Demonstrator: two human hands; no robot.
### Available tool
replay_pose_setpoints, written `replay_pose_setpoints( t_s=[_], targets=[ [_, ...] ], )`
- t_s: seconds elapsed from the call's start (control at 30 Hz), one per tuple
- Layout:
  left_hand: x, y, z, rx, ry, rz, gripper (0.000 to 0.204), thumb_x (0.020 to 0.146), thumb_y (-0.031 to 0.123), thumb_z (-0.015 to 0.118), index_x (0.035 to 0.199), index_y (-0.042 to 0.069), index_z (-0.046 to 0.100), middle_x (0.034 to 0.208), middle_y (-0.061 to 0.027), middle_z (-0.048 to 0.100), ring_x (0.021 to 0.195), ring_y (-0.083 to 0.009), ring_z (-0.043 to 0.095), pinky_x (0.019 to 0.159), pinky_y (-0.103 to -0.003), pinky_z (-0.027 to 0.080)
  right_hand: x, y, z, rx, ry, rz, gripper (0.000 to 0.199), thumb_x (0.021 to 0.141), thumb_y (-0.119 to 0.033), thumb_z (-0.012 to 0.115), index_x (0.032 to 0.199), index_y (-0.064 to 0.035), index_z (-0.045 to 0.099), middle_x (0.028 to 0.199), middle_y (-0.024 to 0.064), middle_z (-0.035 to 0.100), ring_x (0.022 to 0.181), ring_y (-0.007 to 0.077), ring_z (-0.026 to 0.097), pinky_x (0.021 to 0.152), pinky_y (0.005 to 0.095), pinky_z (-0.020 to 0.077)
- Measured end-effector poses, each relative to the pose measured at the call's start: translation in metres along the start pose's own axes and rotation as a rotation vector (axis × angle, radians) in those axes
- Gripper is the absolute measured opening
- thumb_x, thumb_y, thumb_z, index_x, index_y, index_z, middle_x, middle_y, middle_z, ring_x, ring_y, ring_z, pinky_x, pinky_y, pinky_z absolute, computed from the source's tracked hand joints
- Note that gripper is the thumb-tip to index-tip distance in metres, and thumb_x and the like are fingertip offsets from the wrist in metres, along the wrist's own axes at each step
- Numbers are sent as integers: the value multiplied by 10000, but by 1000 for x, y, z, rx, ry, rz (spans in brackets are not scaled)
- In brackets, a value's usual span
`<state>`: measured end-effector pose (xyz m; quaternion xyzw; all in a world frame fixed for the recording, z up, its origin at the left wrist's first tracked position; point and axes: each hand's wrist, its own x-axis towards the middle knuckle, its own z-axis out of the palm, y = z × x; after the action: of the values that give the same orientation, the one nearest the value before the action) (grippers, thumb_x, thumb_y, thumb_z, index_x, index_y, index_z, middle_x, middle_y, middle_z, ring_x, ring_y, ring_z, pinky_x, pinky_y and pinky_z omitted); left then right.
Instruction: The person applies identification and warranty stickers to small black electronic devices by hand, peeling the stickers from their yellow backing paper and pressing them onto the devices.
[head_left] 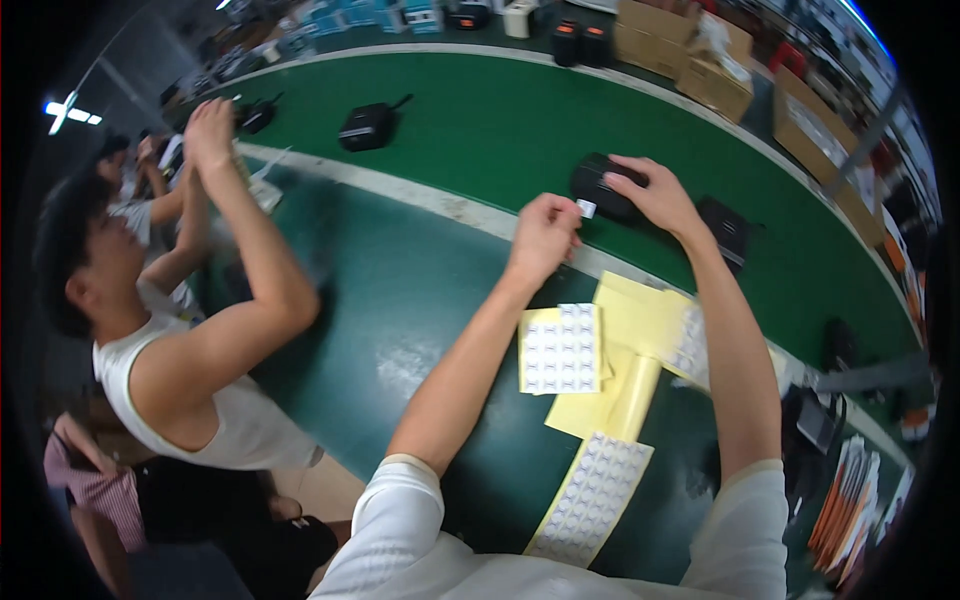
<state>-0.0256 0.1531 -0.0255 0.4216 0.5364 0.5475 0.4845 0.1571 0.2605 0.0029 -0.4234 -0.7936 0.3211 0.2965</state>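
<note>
Over the near edge of the green belt, my right hand (662,196) grips a black boxy device (596,180) from its right side, thumb and fingers spread round it. My left hand (546,236) is closed in a pinch on a small white label (586,209), held beside the device's lower left corner. Whether the label touches the device I cannot tell. Below my hands, a sheet of printed white stickers (560,352) lies on yellow backing paper (628,305). A longer sticker sheet (592,500) lies closer to me.
Another black device (724,232) sits on the belt by my right forearm. A further one with a cord (368,127) stands farther left on the belt (470,110). A co-worker (190,380) works at the left with raised arms. Cardboard boxes (655,40) line the far side.
</note>
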Motion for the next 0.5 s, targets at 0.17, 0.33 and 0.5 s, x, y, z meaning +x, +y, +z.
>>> replay_pose_setpoints(
  t_s=[0.17, 0.33, 0.5],
  targets=[
    [6, 2, 17, 39, 1, -17, 121, 937, 96, 545, 974, -9, 594, 851, -63, 611, 700, -137, 628, 529, -272, 534, -6, -1, -4, -74, 41, 37, 521, 854, -427, 695, 1227, -67, 646, 1194, 167, 630, 1082, 265, 596, 935, 331, 460],
    [8, 4, 37, 21, 20, 15, 132, 937, 86, 549, 973, -32, 597, 880, -79, 624, 782, -167, 661, 592, -282, 565, -16, -1, -11, -96, 67, 98, 569, 842, -473, 686, 1241, -70, 639, 1220, 169, 613, 1084, 269, 595, 933, 337, 461],
    [9, 2, 47, -32, 47, 22, 143, 940, 93, 560, 966, -42, 597, 884, -92, 627, 785, -175, 669, 628, -284, 577, -21, 0, -14, -78, 60, 120, 580, 841, -480, 682, 1250, -71, 633, 1230, 171, 608, 1096, 273, 594, 932, 336, 462]
  ],
)
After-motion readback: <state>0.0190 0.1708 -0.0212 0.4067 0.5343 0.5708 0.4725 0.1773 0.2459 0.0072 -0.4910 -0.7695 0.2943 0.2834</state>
